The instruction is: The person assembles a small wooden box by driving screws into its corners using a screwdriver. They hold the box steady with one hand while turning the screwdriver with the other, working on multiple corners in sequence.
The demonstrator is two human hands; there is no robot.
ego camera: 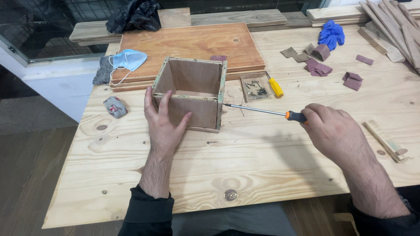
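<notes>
Two hands work at the frame's centre: the left hand (164,120) lies flat against the wooden box (191,92), the right hand (334,129) is clenched on a screwdriver (262,111) whose tip could skid off the box's corner.

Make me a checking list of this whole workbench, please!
Surface: pale pine table, bare at the front.
Job's things: open plywood box; screwdriver tip at its right corner.
Clutter: sandpaper scraps, screw tray, face mask, blue gloves.
Grippers: left hand flat against the box; right hand grips the screwdriver handle.
Cables: nothing seen.
Surroundings: stacked wood strips, black bag.
</notes>
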